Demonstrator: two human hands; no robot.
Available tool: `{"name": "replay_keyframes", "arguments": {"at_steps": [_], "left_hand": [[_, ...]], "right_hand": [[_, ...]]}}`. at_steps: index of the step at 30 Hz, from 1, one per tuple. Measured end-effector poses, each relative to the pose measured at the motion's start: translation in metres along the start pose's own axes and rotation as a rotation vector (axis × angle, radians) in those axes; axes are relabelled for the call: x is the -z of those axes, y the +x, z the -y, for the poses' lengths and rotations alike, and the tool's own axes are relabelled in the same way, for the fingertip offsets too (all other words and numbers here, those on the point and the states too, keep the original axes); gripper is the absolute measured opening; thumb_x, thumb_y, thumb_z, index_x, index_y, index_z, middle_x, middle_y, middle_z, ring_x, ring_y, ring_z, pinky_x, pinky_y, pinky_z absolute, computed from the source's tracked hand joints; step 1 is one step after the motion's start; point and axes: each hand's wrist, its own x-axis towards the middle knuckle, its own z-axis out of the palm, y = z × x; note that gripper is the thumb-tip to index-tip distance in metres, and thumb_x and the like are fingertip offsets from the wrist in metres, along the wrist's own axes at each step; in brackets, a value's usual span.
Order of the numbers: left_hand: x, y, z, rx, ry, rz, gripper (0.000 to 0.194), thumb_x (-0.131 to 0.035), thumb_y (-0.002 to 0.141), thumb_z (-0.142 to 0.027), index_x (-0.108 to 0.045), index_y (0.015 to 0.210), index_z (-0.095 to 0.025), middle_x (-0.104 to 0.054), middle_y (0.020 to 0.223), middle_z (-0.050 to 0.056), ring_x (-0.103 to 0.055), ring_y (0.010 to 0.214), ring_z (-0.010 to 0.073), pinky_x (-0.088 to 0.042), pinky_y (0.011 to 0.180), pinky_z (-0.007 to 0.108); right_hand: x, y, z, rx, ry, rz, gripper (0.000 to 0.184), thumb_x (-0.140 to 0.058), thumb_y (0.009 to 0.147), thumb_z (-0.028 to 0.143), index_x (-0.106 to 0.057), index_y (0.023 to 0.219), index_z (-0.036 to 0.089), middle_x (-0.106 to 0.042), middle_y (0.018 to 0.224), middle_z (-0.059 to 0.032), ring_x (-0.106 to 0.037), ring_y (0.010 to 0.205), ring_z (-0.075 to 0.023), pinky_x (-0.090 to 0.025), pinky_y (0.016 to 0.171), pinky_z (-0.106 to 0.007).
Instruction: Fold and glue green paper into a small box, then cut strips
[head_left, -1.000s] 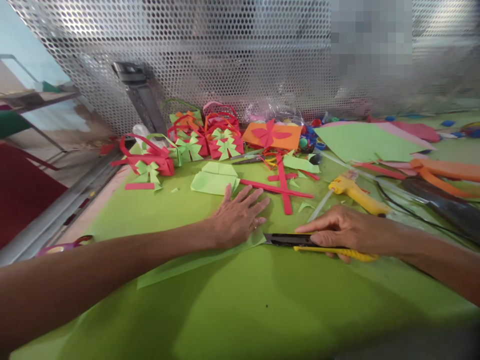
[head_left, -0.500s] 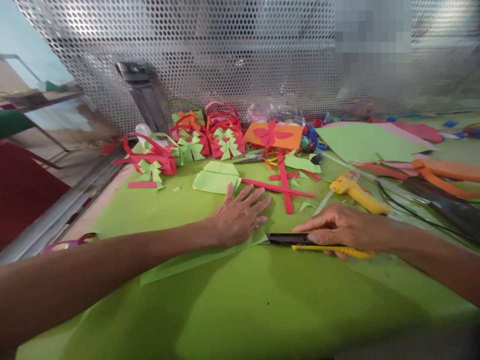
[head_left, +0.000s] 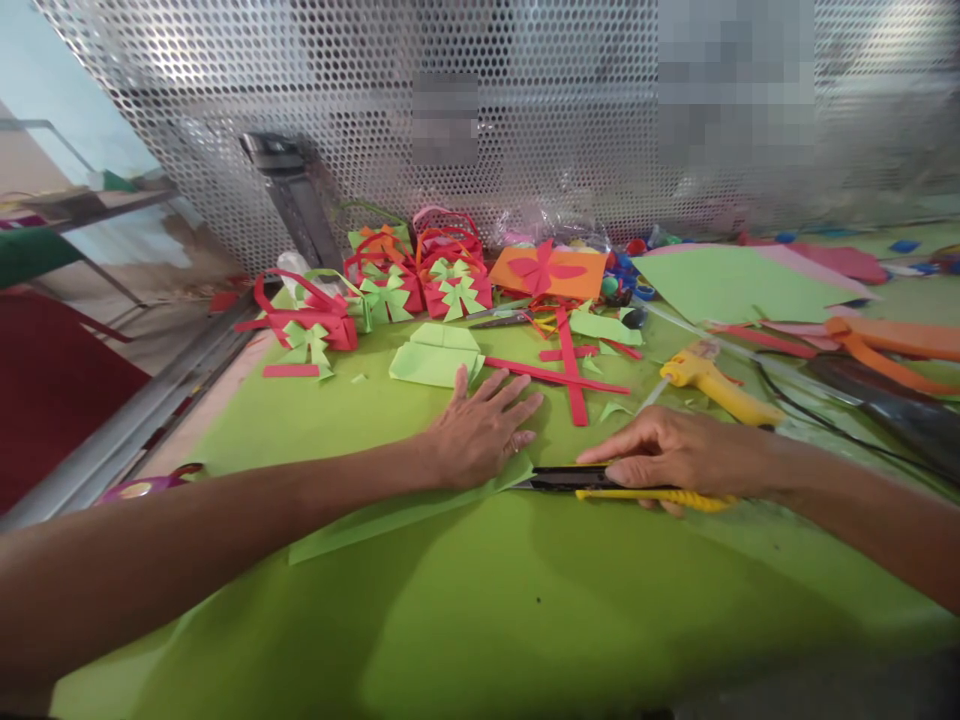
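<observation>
My left hand [head_left: 480, 425] lies flat with fingers spread, pressing a light green sheet of paper [head_left: 375, 530] onto the green table top [head_left: 480, 630]. My right hand [head_left: 667, 455] grips a black and yellow utility knife [head_left: 562, 479], held low and nearly level. Its blade end is at the right edge of the green sheet, partly under the paper's corner. Just beyond my left fingers are a folded light green paper piece [head_left: 436, 358] and crossed red paper strips [head_left: 574, 375].
Red paper baskets with green bows [head_left: 457, 285] stand at the back, beside a dark bottle [head_left: 300, 205]. A yellow glue gun [head_left: 720, 385] with its cord lies beyond my right hand. Purple-handled scissors [head_left: 154, 484] rest near my left forearm. A perforated metal panel [head_left: 360, 100] closes the back.
The knife in my right hand has shifted slightly left, its blade end going further in at the sheet's edge. My left hand stays in place on the paper.
</observation>
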Motion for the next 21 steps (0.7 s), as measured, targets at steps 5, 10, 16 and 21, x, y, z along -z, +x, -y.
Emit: {"name": "replay_keyframes", "arguments": {"at_steps": [5,10,16,21], "left_hand": [[-0.0001,0.0002,0.0004,0.001,0.002,0.001,0.050,-0.025,0.093,-0.042,-0.025,0.140,-0.023,-0.020,0.149,0.009,-0.012,0.136,0.0320,-0.003,0.101,0.069],[0.0000,0.0005,0.0008,-0.002,0.002,0.002,0.051,-0.023,0.093,-0.044,-0.024,0.140,-0.022,-0.019,0.150,0.010,-0.012,0.136,0.0321,-0.002,0.101,0.069],[0.0019,0.0012,-0.0020,0.047,0.009,0.013,0.051,-0.023,0.093,-0.043,-0.024,0.140,-0.023,-0.017,0.150,0.009,-0.012,0.136,0.0323,-0.002,0.101,0.069],[0.0000,0.0031,-0.0053,0.118,-0.003,-0.025,0.049,-0.025,0.093,-0.041,-0.028,0.139,-0.022,-0.021,0.149,0.009,-0.014,0.136,0.0332,-0.005,0.101,0.070]], "right_hand": [[-0.0006,0.0013,0.0020,-0.007,0.003,0.016,0.055,-0.051,0.082,0.050,-0.051,0.126,0.017,-0.058,0.062,-0.0009,-0.052,0.048,-0.0074,-0.038,0.046,-0.018],[0.0008,-0.0003,-0.0002,-0.014,-0.009,0.012,0.056,-0.051,0.081,0.052,-0.052,0.126,0.018,-0.058,0.063,-0.0008,-0.051,0.049,-0.0071,-0.038,0.047,-0.018],[0.0025,0.0011,-0.0034,-0.008,0.001,0.009,0.057,-0.053,0.080,0.053,-0.052,0.125,0.019,-0.062,0.065,-0.0025,-0.055,0.050,-0.0086,-0.039,0.047,-0.018],[-0.0016,-0.0007,-0.0075,-0.058,0.047,-0.045,0.061,-0.054,0.078,0.055,-0.052,0.126,0.018,-0.066,0.074,-0.0063,-0.060,0.058,-0.0123,-0.043,0.047,-0.019]]}}
